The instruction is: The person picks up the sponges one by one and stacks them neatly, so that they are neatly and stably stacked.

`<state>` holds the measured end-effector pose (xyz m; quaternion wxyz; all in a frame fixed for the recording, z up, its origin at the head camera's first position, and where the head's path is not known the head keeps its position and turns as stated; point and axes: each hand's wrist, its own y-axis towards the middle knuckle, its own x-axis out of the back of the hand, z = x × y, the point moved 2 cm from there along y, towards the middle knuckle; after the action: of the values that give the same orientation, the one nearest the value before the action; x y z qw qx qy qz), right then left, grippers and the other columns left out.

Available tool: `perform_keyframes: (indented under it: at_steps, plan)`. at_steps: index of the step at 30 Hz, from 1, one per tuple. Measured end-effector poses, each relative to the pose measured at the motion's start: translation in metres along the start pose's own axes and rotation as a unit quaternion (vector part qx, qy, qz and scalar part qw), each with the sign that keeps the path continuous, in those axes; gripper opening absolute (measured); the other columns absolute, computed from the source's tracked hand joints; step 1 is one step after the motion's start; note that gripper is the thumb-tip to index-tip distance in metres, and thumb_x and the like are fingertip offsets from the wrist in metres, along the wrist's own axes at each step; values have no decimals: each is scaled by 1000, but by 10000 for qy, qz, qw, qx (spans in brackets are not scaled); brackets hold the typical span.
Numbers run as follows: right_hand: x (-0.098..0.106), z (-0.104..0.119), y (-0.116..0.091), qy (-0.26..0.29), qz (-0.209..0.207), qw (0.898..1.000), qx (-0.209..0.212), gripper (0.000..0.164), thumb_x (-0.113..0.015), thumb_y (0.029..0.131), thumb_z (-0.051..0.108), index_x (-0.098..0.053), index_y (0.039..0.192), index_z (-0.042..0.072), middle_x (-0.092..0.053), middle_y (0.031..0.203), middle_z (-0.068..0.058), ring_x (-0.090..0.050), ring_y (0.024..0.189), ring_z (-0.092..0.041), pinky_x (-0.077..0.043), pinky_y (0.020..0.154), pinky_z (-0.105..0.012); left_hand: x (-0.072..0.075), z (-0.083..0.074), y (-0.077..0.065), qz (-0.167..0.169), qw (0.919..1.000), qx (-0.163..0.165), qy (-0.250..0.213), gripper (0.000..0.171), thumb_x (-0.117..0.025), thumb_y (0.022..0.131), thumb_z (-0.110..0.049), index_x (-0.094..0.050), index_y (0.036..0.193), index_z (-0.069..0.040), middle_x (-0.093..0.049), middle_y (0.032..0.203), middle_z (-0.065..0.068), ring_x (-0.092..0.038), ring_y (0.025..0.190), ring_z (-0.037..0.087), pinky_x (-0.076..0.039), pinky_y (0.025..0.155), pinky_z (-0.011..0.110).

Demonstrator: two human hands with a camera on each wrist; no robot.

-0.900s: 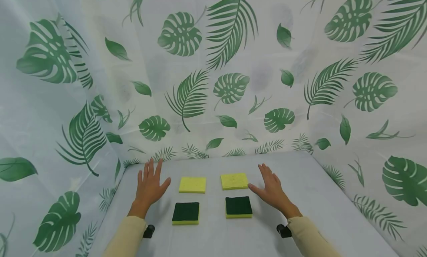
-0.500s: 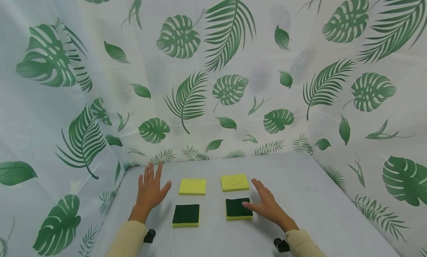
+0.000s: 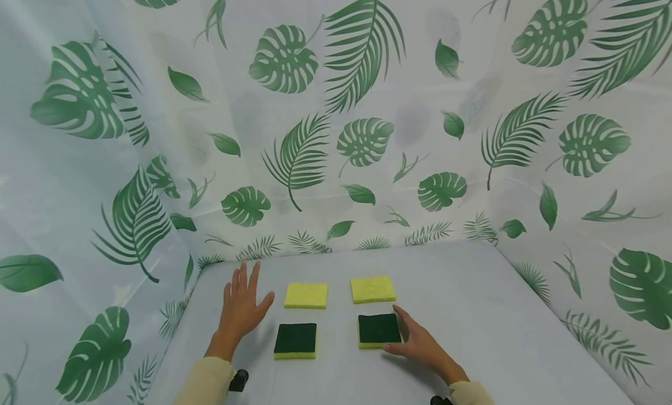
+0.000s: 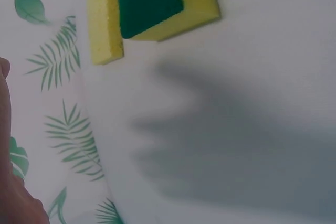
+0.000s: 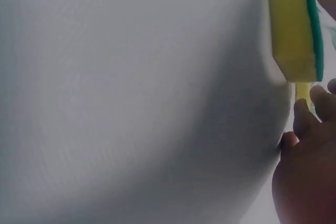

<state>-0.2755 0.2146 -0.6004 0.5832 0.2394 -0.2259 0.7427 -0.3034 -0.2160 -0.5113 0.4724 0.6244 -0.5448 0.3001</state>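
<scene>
Two sponges with dark green scouring pads facing up lie nearest me: a left sponge and a right sponge. My right hand is at the right sponge's right side, thumb by its near edge and fingertips by its far corner. In the right wrist view, a gap shows between several fingers and that sponge; firm contact cannot be made out. My left hand hovers with spread fingers left of the sponges, holding nothing. Only a sliver of it shows in the left wrist view.
Behind lie two sponges with yellow sides up, a left one and a right one. All rest on a white-covered table. Leaf-printed sheets enclose its back and sides. Each wrist wears a small black camera.
My right hand has come down and toward me, from beside the back right sponge to the front right one, its thumb and fingers now around that sponge's corners. The left hand stays nearly still.
</scene>
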Motion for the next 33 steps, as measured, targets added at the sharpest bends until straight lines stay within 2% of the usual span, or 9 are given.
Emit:
perform_keyframes:
  at_steps: [4, 8, 13, 16, 21, 25, 30, 33]
  plan:
    - [-4, -3, 0, -75, -103, 9999, 112, 106, -91, 84, 46, -39, 163, -1, -43, 161, -30, -39, 149, -52, -31, 119, -67, -4, 3, -4, 156, 9998, 80, -57, 87, -68, 104, -37, -22, 169, -2, -12, 173, 33, -12, 158, 54, -13, 123, 72]
    - [-7, -6, 0, -88, -248, 9997, 13, 103, -94, 82, 43, -44, 160, -1, -48, 158, -30, -42, 147, -52, -33, 119, -66, -10, 8, -9, 314, 9993, 128, -157, 89, -68, 105, -38, -19, 170, -2, -10, 173, 33, -9, 159, 54, -12, 123, 72]
    - [-9, -8, 1, -49, -397, 9992, -97, 100, -95, 82, 40, -47, 159, -1, -49, 157, -29, -42, 147, -52, -33, 119, -67, -16, 12, -14, 222, 9979, -94, -606, 88, -71, 103, -34, -23, 168, 1, -17, 171, 35, -13, 157, 56, -15, 121, 74]
    - [-10, -8, 1, -72, -441, 9990, -57, 99, -95, 82, 39, -47, 158, -1, -49, 157, -30, -43, 146, -52, -34, 118, -67, -21, 15, -17, 340, 9953, -196, -885, 87, -72, 102, -33, -24, 167, 2, -20, 170, 34, -14, 157, 55, -16, 120, 75]
    - [-11, -9, 2, -99, -425, 9990, -51, 98, -94, 83, 41, -47, 158, -2, -50, 155, -31, -44, 145, -53, -34, 117, -67, -32, 18, -27, 818, 9908, -45, -1082, 94, -74, 101, -39, -21, 169, -1, -21, 173, 29, -12, 159, 51, -14, 122, 73]
    - [-10, -11, 2, -165, -391, 9991, -63, 97, -93, 84, 43, -48, 158, 0, -51, 154, -31, -45, 144, -53, -35, 116, -69, -41, 19, -37, 1114, 9863, 135, -1205, 104, -75, 97, -51, -19, 169, -1, -21, 173, 27, -13, 159, 51, -15, 122, 73]
    - [-9, -11, 3, -196, -372, 9991, 3, 95, -93, 84, 42, -49, 157, 1, -53, 153, -30, -47, 143, -53, -36, 115, -69, -52, 18, -47, 1399, 9804, 433, -1316, 116, -79, 91, -61, -17, 170, -3, -24, 171, 29, -18, 157, 53, -19, 120, 75]
    - [-9, -11, 4, -210, -363, 9991, 22, 95, -93, 84, 42, -49, 157, 1, -53, 153, -30, -47, 142, -53, -36, 115, -70, -58, 19, -53, 1483, 9777, 449, -1421, 118, -83, 88, -60, -20, 170, -3, -28, 169, 32, -23, 155, 56, -24, 117, 77]
